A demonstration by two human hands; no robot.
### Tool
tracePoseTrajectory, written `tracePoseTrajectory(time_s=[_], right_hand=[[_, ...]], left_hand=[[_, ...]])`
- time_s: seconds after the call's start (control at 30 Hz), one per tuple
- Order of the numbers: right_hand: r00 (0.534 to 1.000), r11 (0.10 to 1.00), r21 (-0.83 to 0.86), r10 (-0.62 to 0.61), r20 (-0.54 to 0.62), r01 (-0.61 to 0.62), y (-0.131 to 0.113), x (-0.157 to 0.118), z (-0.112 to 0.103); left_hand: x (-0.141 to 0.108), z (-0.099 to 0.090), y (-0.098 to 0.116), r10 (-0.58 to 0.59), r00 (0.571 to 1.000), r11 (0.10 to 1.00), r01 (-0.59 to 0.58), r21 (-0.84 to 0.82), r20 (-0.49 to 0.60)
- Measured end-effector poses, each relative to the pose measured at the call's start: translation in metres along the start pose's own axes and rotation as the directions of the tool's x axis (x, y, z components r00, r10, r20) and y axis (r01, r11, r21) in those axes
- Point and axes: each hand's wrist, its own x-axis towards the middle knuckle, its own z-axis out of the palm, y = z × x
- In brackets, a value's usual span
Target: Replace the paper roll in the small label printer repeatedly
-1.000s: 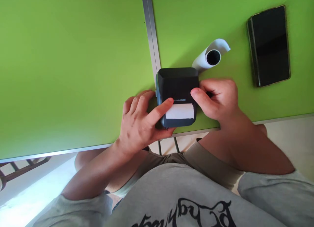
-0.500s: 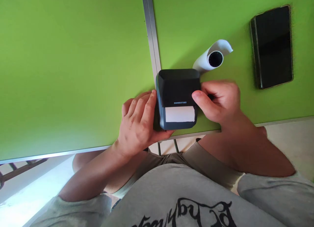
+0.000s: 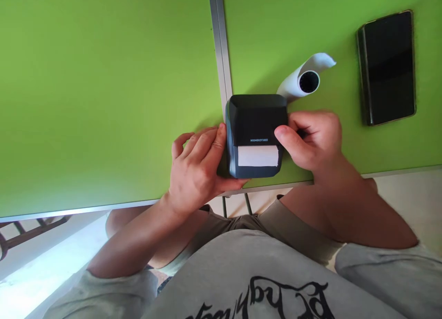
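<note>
A black label printer [image 3: 257, 118] marked NIIMBOT stands on the green table near its front edge. A strip of white label paper [image 3: 258, 156] shows at its near end. My left hand [image 3: 198, 165] grips the printer's left side, fingers along the wall and thumb around the near corner. My right hand [image 3: 312, 137] holds the right side, with the thumb resting on the top edge and the other fingers curled beside it, partly hidden. Just behind the printer's far right corner is a white paper roll [image 3: 293, 86] with a dark hollow core and a loose curled end.
A black smartphone [image 3: 390, 68] lies at the right on the green table [image 3: 103, 89]. A metal seam [image 3: 221, 43] runs across the tabletop behind the printer. The table's front edge [image 3: 131, 204] is close to my lap.
The view has shifted slightly, so the printer, roll and phone appear a little further right. Both hands keep their hold on the printer.
</note>
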Motion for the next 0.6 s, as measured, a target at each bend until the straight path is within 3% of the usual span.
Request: tracePoseTrajectory(time_s=[0.33,0.47,0.6], right_hand=[[0.999,0.999,-0.036,-0.041,-0.010,0.041,0.000,-0.006,0.001],[0.982,0.992,-0.036,-0.123,-0.146,0.119,0.005,-0.012,0.006],[0.914,0.960,-0.134,-0.277,-0.297,0.248,-0.002,-0.012,0.011]], left_hand=[[-0.001,0.000,0.000,-0.011,1.000,0.999,0.011,-0.053,0.002],[-0.003,0.003,0.002,-0.032,0.999,0.998,0.031,-0.054,-0.011],[-0.004,0.005,0.002,-0.034,0.999,0.999,0.033,-0.037,-0.004]])
